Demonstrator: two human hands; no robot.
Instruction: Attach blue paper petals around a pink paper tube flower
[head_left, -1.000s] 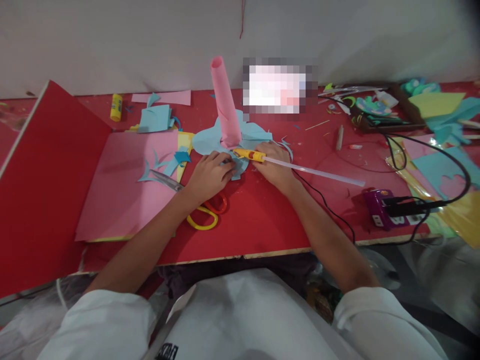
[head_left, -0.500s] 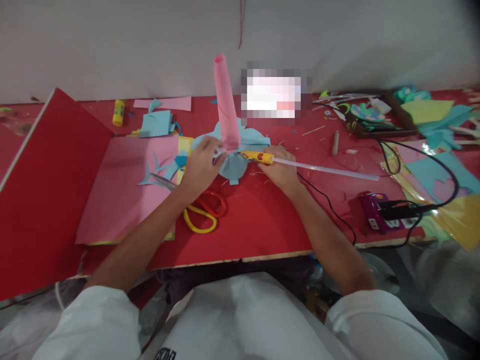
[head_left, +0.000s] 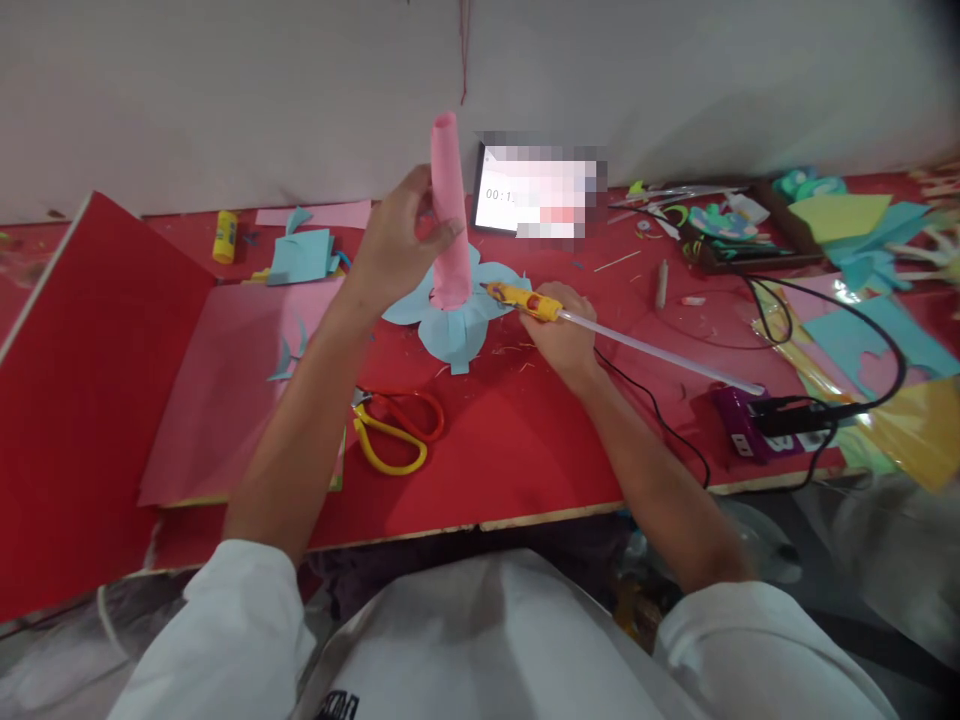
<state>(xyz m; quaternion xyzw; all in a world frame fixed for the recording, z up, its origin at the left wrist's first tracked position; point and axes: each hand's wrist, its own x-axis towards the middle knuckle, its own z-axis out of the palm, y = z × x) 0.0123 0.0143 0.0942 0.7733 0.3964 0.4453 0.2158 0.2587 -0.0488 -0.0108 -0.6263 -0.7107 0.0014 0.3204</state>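
Observation:
A pink paper tube point(head_left: 450, 190) stands upright on a blue paper flower shape point(head_left: 454, 340) lying on the red table. My left hand point(head_left: 401, 235) grips the tube from its left side, thumb across the front. My right hand point(head_left: 562, 330) is closed around a yellow glue gun point(head_left: 536, 302), with a long clear glue stick point(head_left: 660, 350) sticking out of its back. The gun's nozzle points left, near the tube's base above a petal; whether it touches cannot be made out. Scissors point(head_left: 397, 435) with red and yellow handles lie in front of the flower.
Pink paper sheets point(head_left: 217, 400) and an upright red board point(head_left: 90, 400) are at the left. A yellow glue stick tube point(head_left: 225, 238) stands behind them. A screen point(head_left: 517, 190) leans at the back wall. To the right are a dark tray point(head_left: 757, 255), cables and a purple box point(head_left: 742, 425).
My left hand has moved up from the flower's edge and taken hold of the pink tube. My right hand keeps the glue gun, nozzle still near the tube's base.

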